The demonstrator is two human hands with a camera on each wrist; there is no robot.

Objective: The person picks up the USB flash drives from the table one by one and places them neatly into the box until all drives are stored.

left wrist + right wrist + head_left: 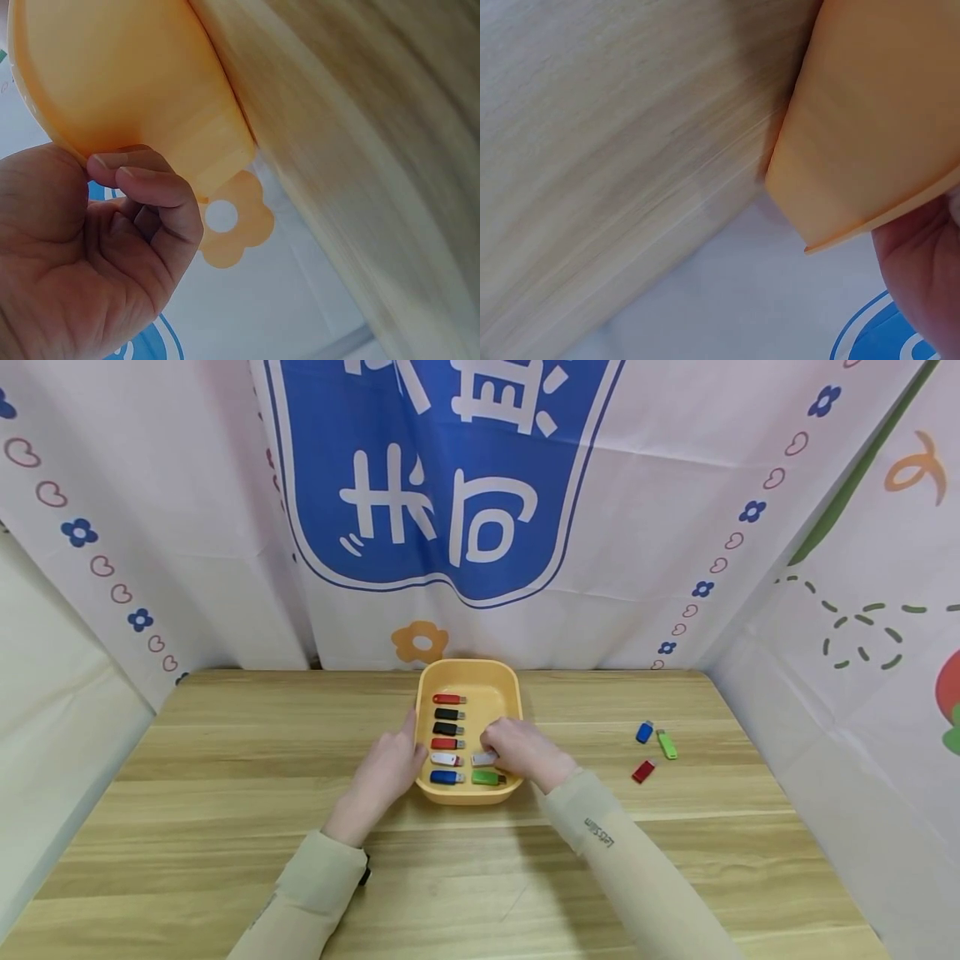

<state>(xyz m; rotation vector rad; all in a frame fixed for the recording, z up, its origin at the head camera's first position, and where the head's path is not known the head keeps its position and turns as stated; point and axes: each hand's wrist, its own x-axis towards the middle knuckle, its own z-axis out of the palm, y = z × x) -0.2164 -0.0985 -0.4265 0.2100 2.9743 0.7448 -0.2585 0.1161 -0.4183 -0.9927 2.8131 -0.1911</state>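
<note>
A yellow plastic tray holds USB sticks in a left column and a shorter right one. My left hand is at the tray's left side; in the left wrist view its thumb and fingers pinch the rim. Over the right column, my right hand reaches inside and pinches the end of a white USB stick. Just below it lies a green USB stick. The left column runs from a red stick at the back to a blue one in front. The right fingertips are hidden in the right wrist view.
On the wooden table to the right of the tray lie a blue USB stick, a green one and a red one. A printed cloth hangs behind the table's back edge, close behind the tray.
</note>
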